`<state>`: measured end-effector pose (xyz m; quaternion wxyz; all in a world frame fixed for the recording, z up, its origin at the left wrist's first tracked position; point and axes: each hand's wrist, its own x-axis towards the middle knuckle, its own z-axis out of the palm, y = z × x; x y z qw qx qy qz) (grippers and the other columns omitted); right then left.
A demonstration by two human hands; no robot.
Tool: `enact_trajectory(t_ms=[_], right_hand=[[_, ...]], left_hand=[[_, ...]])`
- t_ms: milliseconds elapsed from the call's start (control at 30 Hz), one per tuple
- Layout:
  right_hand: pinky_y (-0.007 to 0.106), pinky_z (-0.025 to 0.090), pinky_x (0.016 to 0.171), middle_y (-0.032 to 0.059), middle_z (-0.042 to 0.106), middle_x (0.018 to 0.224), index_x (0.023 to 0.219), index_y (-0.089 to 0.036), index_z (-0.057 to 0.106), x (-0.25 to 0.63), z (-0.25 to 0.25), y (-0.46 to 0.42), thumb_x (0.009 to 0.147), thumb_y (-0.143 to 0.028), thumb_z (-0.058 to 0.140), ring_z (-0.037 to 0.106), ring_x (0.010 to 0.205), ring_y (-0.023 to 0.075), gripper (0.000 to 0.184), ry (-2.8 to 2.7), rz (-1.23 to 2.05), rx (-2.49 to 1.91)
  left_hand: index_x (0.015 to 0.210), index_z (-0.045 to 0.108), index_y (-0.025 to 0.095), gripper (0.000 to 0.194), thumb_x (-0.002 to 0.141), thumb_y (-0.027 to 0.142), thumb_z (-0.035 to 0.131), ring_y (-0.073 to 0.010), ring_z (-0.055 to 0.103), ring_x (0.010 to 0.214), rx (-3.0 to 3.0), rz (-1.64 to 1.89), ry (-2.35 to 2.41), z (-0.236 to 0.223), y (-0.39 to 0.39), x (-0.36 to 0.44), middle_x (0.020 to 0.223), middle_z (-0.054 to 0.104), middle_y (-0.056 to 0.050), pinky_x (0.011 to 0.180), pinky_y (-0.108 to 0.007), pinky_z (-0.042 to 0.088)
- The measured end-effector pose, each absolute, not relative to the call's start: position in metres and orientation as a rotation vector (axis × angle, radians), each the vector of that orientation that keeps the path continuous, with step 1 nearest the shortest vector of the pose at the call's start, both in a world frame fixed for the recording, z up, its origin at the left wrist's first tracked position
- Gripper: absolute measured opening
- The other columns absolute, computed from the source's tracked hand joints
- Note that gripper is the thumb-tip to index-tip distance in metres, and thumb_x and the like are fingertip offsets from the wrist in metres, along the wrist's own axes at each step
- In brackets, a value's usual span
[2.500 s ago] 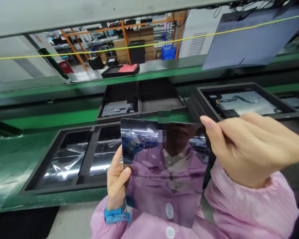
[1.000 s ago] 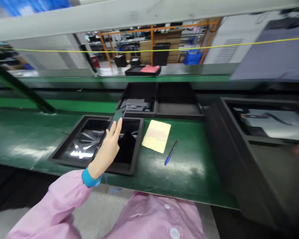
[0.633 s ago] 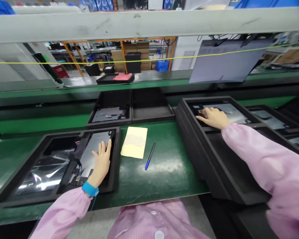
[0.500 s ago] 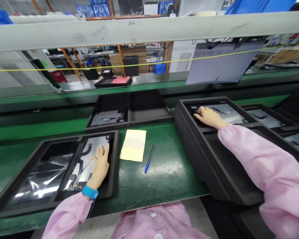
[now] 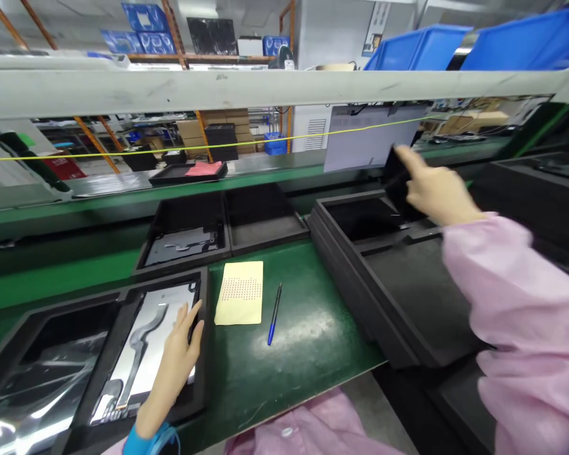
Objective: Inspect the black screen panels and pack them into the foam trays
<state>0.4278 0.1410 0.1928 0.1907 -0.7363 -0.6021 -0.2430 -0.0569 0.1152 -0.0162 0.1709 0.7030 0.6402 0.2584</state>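
Note:
At the lower left, my left hand has its fingers stretched over the right edge of a display panel, whose silver back carries a grey flex cable. That panel lies in the right compartment of a black foam tray. My right hand is raised over a stack of black foam trays and grips a dark display panel by its upper edge. The lifted panel stands tilted and is blurred, its lower part over the far compartment. Whether it touches the tray I cannot tell.
Between the trays lie a yellow sheet with rows of marks and a blue-capped pen. Behind them, a two-compartment tray holds another panel. A white rail and a yellow cord cross ahead.
My right hand has risen, tilting the silver-backed panel up out of its tray compartment. My left hand stays by its panel. The view has swung right.

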Motion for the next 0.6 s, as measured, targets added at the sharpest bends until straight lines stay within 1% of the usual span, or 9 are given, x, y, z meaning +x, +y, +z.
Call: enact_trajectory(t_ms=[33,67,100,133,200,300,367,467,600], right_hand=[[0.049,0.043,0.099,0.0119,0.039,0.143,0.147,-0.024,0.02,0.428,0.206,0.123,0.078,-0.006,0.053,0.043,0.128,0.03,0.078,-1.638,-0.718,-1.959],[0.044,0.04,0.104,0.0071,0.029,0.149,0.148,-0.025,0.017,0.425,0.216,0.106,0.08,-0.012,0.055,0.034,0.134,0.0266,0.078,-1.581,-0.729,-1.787],[0.041,0.039,0.107,0.0027,0.027,0.15,0.147,-0.027,0.022,0.418,0.222,0.089,0.081,-0.017,0.058,0.031,0.136,0.0243,0.075,-1.539,-0.688,-1.572],[0.039,0.038,0.109,-0.0005,0.03,0.148,0.144,-0.028,0.028,0.407,0.223,0.074,0.082,-0.022,0.06,0.032,0.136,0.0231,0.071,-1.491,-0.605,-1.381],[0.042,0.041,0.108,-0.0033,0.046,0.137,0.135,-0.031,0.045,0.377,0.214,0.049,0.081,-0.025,0.062,0.043,0.129,0.0245,0.057,-1.364,-0.314,-1.141],[0.051,0.05,0.097,-0.005,0.059,0.12,0.124,-0.035,0.056,0.328,0.185,0.023,0.079,-0.025,0.06,0.055,0.116,0.0286,0.046,-1.046,0.173,-1.156],[0.051,0.055,0.089,-0.0038,0.062,0.115,0.119,-0.035,0.059,0.302,0.164,0.013,0.075,-0.026,0.062,0.056,0.114,0.0298,0.046,-0.846,0.364,-1.171],[0.048,0.054,0.092,-0.003,0.063,0.113,0.12,-0.035,0.059,0.283,0.143,0.011,0.071,-0.028,0.066,0.056,0.114,0.0271,0.049,-0.726,0.5,-1.117],[0.043,0.05,0.097,-0.0013,0.064,0.11,0.116,-0.031,0.062,0.277,0.126,0.026,0.069,-0.03,0.07,0.056,0.113,0.0233,0.048,-0.673,0.598,-1.061]], left_hand=[[0.134,0.047,0.008,0.051,0.092,0.036,0.037,-0.0275,0.027,0.139,1.991,0.81,1.729,-0.008,0.111,-0.049,0.147,0.036,-0.021,0.112,-0.043,0.027],[0.132,0.05,0.011,0.051,0.09,0.039,0.041,-0.026,0.03,0.138,1.971,0.884,1.616,0.002,0.106,-0.038,0.146,0.039,-0.017,0.113,-0.043,0.026],[0.13,0.052,0.015,0.05,0.089,0.042,0.043,-0.0247,0.033,0.137,1.937,0.935,1.487,0.012,0.102,-0.025,0.145,0.042,-0.014,0.114,-0.043,0.026],[0.128,0.054,0.018,0.048,0.089,0.044,0.045,-0.0232,0.036,0.136,1.893,0.957,1.354,0.021,0.097,-0.01,0.143,0.045,-0.011,0.114,-0.042,0.025],[0.128,0.055,0.024,0.043,0.09,0.044,0.046,-0.0202,0.039,0.134,1.797,0.919,1.116,0.039,0.087,0.02,0.141,0.049,-0.006,0.115,-0.041,0.024],[0.135,0.046,0.031,0.046,0.09,0.041,0.05,-0.0187,0.035,0.136,1.654,0.875,0.783,0.053,0.071,0.058,0.145,0.044,-0.002,0.116,-0.039,0.022],[0.14,0.037,0.034,0.056,0.087,0.041,0.056,-0.0196,0.034,0.137,1.511,0.927,0.564,0.055,0.062,0.076,0.147,0.041,-0.002,0.116,-0.039,0.022],[0.143,0.03,0.033,0.072,0.081,0.04,0.066,-0.024,0.037,0.135,1.3,1.043,0.264,0.055,0.055,0.088,0.146,0.042,-0.007,0.115,-0.044,0.023],[0.142,0.032,0.034,0.069,0.082,0.028,0.066,-0.0248,0.045,0.129,1.161,1.144,0.075,0.054,0.056,0.085,0.139,0.05,-0.007,0.111,-0.049,0.029]])
